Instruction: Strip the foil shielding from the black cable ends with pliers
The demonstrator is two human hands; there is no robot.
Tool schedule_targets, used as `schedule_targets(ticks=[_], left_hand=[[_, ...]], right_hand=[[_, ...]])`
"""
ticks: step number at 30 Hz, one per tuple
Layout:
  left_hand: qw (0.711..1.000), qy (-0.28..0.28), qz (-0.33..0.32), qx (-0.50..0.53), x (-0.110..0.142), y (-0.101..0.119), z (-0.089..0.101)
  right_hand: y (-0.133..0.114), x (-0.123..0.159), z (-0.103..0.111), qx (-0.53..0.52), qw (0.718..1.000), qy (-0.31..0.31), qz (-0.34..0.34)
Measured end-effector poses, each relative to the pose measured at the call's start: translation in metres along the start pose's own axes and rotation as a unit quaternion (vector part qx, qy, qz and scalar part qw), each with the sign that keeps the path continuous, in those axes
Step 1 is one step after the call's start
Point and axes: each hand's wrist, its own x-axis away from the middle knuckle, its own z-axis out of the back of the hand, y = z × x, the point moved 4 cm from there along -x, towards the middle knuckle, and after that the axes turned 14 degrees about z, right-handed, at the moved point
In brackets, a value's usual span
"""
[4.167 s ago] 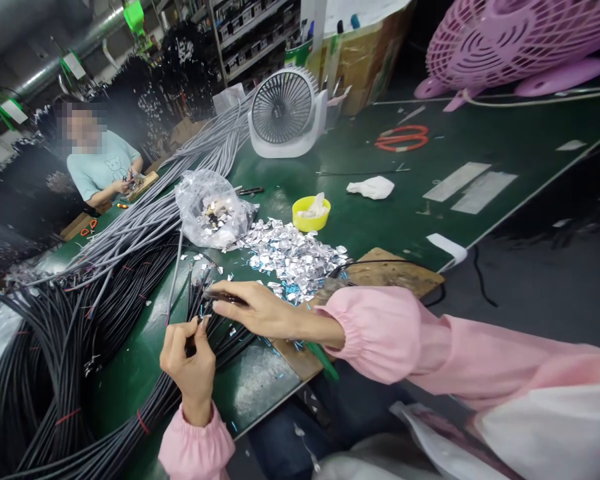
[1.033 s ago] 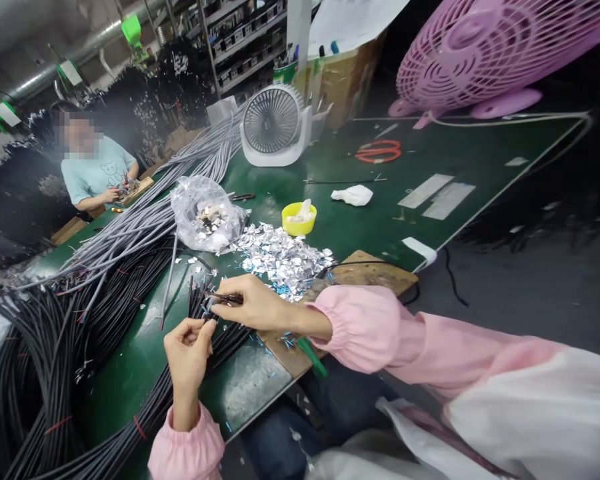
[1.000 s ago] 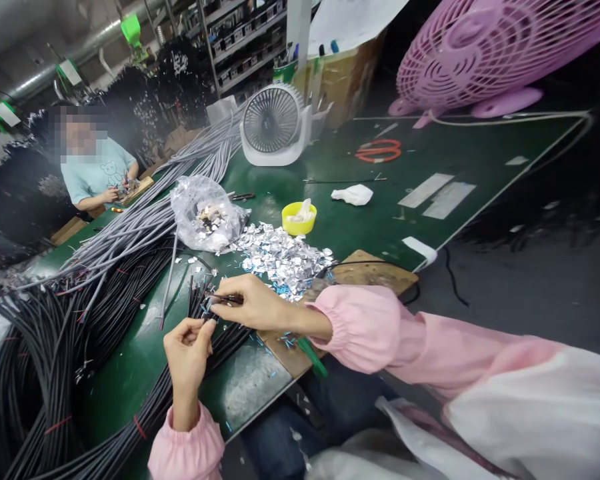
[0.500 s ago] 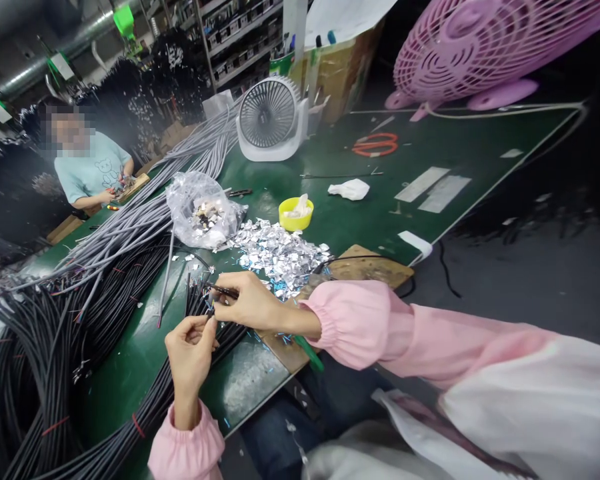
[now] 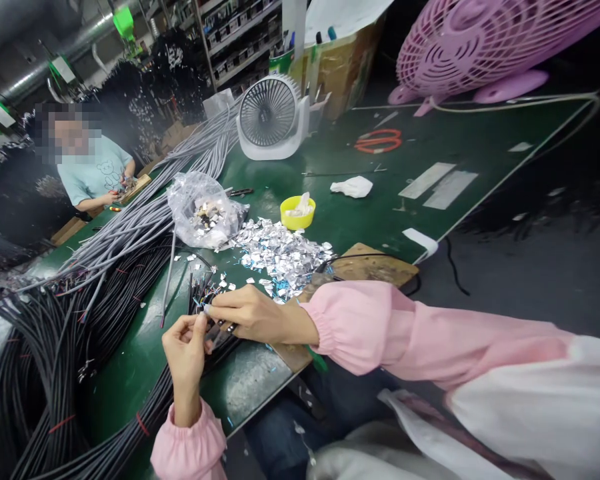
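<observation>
Black cable end [image 5: 203, 309], left hand [image 5: 185, 350] pinching it; if the right hand's [image 5: 255, 315] closed grip slips, its tool [image 5: 229, 327] could nick it.

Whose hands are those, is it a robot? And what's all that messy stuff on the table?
No robot here! These are a person's own two hands, seen by a camera worn on their head, looking forward and down. The left hand pinches something tiny, probably a cable end. The right hand holds a dark tool, mostly hidden. On the green table lie black cables, grey cables, silvery scraps, a plastic bag and a yellow dish. A white fan stands behind them.
</observation>
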Motion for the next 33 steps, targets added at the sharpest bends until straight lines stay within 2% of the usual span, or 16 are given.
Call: schedule_targets(ticks=[2, 4, 6, 8, 12, 17, 21, 24, 26, 29, 33], left_hand=[[1.000, 0.007, -0.006, 0.008, 0.001, 0.003, 0.001], [1.000, 0.019, -0.010, 0.020, 0.002, 0.006, 0.002], [0.999, 0.041, -0.008, 0.027, 0.003, 0.008, 0.004], [0.998, 0.064, 0.002, 0.028, 0.004, 0.010, 0.005], [0.997, 0.071, 0.015, 0.017, 0.004, 0.010, 0.003], [0.997, 0.070, -0.002, -0.014, 0.005, 0.008, 0.000], [0.996, 0.091, -0.001, -0.017, 0.007, 0.009, 0.000], [0.995, 0.100, 0.000, -0.020, 0.008, 0.011, 0.000], [0.994, 0.105, -0.001, -0.026, 0.008, 0.012, 0.000], [0.993, 0.112, -0.014, -0.042, 0.009, 0.013, 0.000], [0.990, 0.115, -0.031, -0.071, 0.008, 0.009, -0.002]], right_hand=[[0.004, -0.002, 0.003, -0.050, 0.996, 0.053, -0.060], [0.010, -0.003, 0.006, -0.087, 0.977, 0.109, -0.160], [0.014, -0.003, 0.006, -0.102, 0.959, 0.120, -0.234], [0.015, -0.004, 0.004, -0.118, 0.952, 0.101, -0.263], [0.016, -0.003, 0.000, -0.156, 0.947, 0.073, -0.273], [0.016, -0.003, 0.002, -0.162, 0.942, 0.083, -0.280], [0.019, -0.002, -0.001, -0.192, 0.919, 0.070, -0.337], [0.021, 0.002, -0.006, -0.222, 0.896, 0.034, -0.382], [0.021, 0.003, -0.009, -0.241, 0.889, 0.015, -0.389], [0.019, 0.002, -0.007, -0.235, 0.900, 0.019, -0.368], [0.016, -0.001, -0.002, -0.186, 0.934, 0.037, -0.301]])
